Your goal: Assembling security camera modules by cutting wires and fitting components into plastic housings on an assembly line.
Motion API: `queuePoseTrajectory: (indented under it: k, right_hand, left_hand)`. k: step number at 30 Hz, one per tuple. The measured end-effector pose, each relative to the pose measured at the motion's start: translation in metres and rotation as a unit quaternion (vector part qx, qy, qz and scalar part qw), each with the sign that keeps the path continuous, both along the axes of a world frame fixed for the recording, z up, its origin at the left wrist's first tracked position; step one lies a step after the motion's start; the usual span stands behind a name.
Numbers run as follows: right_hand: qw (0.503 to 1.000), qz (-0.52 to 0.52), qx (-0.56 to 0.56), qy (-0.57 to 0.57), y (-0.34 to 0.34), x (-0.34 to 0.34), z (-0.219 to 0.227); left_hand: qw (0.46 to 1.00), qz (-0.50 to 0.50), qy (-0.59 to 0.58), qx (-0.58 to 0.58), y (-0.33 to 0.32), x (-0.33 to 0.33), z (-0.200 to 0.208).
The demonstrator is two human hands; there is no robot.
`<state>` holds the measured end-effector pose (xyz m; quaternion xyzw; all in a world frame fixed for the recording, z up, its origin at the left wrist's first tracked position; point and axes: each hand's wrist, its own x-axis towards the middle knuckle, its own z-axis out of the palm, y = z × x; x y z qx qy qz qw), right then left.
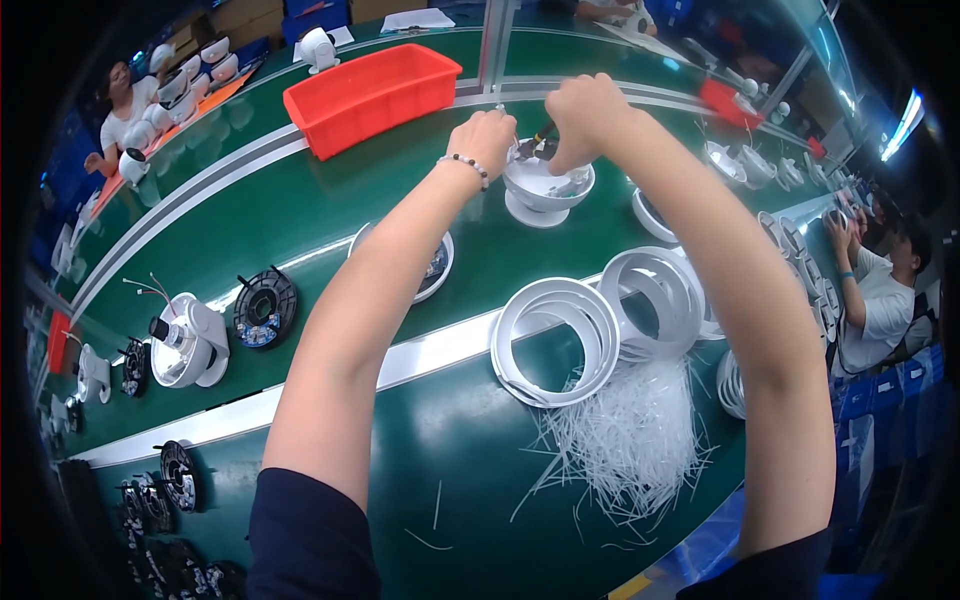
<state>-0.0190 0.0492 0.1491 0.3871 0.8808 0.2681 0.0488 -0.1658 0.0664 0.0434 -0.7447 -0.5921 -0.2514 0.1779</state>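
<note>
In front of me, at the far side of the green bench, stands a white bowl-shaped camera housing point(540, 210) on a round foot. My left hand point(484, 142), with a beaded bracelet at the wrist, is closed at the housing's left rim. A small white bit shows above its fingers, but what they grip is hidden. Over the right side of the bowl, my right hand point(582, 112) is closed round a small dark hand tool point(543, 134) with a yellow part. The tool's tip points into the bowl, and its exact kind is mostly covered by my fingers.
White plastic rings point(555, 342) and a heap of thin white plastic strips point(635, 440) lie nearer me. A red bin point(372, 97) stands beyond my left hand. To the left are another camera housing point(190, 342) and a black round part point(265, 308). People sit at both sides.
</note>
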Motion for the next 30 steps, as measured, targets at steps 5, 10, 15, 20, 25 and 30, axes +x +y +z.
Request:
queuePoseTrajectory:
  k: [5,10,15,20,25,30]
  right_hand:
    - [0.999,0.009,-0.026,0.036,0.009,0.014,0.002]
    - [0.995,0.045,-0.009,0.092,0.007,0.028,0.006]
    - [0.961,0.061,0.065,0.263,0.005,0.052,0.032]
    - [0.922,0.186,0.021,0.34,-0.014,0.06,0.05]
    - [0.873,0.314,-0.031,0.372,-0.066,0.034,0.036]
    - [0.872,0.371,-0.066,0.312,-0.152,0.039,0.033]
  left_hand:
    - [1.0,0.004,-0.001,-0.006,0.002,0.009,0.001]
    - [0.993,0.021,-0.109,0.036,-0.011,0.002,0.009]
    - [0.941,-0.196,-0.276,-0.002,-0.106,0.012,0.046]
    - [0.968,-0.197,-0.011,-0.158,-0.157,-0.041,0.064]
    - [0.911,0.142,0.118,-0.369,-0.174,-0.173,0.023]
    - [0.874,0.18,0.062,-0.448,-0.183,-0.17,0.019]
